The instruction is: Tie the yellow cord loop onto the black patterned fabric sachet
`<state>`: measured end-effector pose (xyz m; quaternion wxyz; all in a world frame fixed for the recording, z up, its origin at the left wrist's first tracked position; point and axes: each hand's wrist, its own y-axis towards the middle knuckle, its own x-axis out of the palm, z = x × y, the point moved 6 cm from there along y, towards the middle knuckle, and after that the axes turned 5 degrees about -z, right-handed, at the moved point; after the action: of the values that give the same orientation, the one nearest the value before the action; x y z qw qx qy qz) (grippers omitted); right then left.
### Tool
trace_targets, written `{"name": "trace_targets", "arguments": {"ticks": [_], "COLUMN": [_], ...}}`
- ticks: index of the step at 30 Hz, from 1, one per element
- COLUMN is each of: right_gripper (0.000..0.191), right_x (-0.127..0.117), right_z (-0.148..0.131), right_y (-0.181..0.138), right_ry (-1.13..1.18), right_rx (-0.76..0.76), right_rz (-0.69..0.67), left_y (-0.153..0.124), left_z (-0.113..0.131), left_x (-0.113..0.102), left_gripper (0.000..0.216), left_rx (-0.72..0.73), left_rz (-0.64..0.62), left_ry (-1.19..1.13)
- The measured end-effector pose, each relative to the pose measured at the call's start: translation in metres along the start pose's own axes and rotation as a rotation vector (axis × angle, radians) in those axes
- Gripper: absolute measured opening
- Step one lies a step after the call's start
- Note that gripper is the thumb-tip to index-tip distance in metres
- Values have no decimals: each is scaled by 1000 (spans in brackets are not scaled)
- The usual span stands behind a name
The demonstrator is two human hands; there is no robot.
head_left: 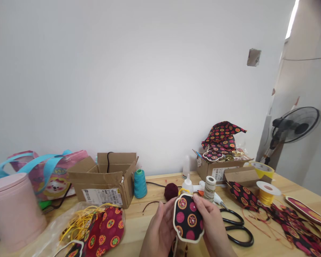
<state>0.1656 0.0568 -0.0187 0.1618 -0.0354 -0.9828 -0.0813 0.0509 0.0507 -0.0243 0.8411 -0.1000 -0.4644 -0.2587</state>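
Note:
Both my hands hold up a flat, cream-edged shaped piece (188, 218) covered in black fabric with pink and orange circles. My left hand (160, 230) grips its left edge from behind. My right hand (211, 225) pinches its right side, thumb on the front. A yellow cord loop (184, 190) shows at the top of the piece. Right behind it stand a small white glue bottle (187, 184) and a spool of pale ribbon (210, 188).
Black scissors (237, 228) lie to the right of my hands. Around them are a yellow cord spool (266, 192), patterned fabric scraps (286, 221), two cardboard boxes (107, 178) (219, 167), a teal thread cone (140, 184), a dark red yarn ball (171, 191), a pink container (13, 210), and a bag of fabric and yellow cords (96, 228).

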Motion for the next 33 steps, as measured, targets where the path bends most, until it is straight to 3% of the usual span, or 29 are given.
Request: {"name": "trace_targets", "arguments": {"ticks": [3, 9, 16, 20, 33], "right_gripper": [36, 47, 50, 49, 51], "right_x": [6, 11, 7, 8, 16], "right_z": [11, 12, 6, 9, 18], "right_y": [2, 4, 7, 8, 5], "right_ry": [39, -42, -197, -248, -244], "right_rx": [112, 117, 56, 76, 137], "right_rz": [-58, -116, -98, -108, -179], "left_y": [0, -1, -5, -6, -5], "left_z": [-11, -20, -2, 3, 5], "left_x": [10, -1, -15, -17, -24], "left_gripper": [48, 47, 36, 35, 33], "left_rx": [-171, -276, -124, -81, -31], "left_rz": [-55, 101, 356, 426, 453], "left_ry": [-122, -102, -4, 30, 94]}}
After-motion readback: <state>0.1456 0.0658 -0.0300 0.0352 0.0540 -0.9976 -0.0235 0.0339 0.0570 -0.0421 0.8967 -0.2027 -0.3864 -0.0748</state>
